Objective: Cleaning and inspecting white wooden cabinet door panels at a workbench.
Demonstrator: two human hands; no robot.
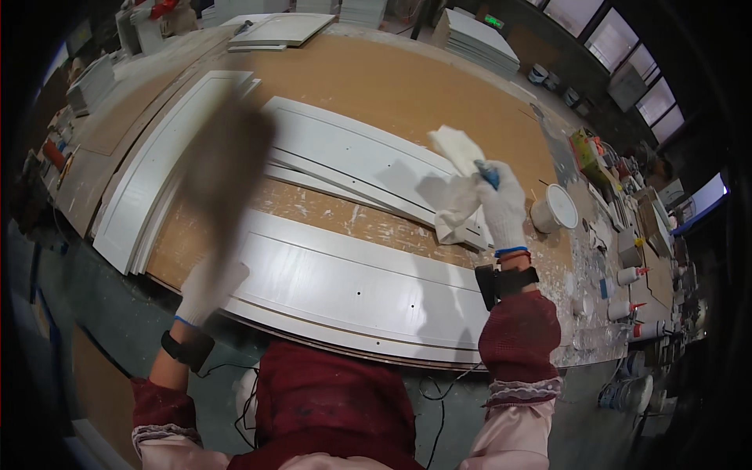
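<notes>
My left hand point(200, 294), in a white glove, is closed at the front left of the table. From it rises a long brown object point(227, 164), smeared by motion so that its kind does not show. My right hand point(505, 205), also gloved, is closed around a crumpled white cloth point(458, 207) and a small blue item point(489, 174), partly hidden by the fingers. Below both hands lies a long white panel point(345, 274) with small dark holes. Further back, more white panels point(337, 141) overlap at a slight angle, under the cloth.
White panels point(149, 188) are stacked along the left side. A white tub point(554, 208) stands right of my right hand. Bottles point(627, 276) and tools line the right edge of the paint-spotted table point(407, 74). Stacked boards point(478, 43) stand beyond its far edge.
</notes>
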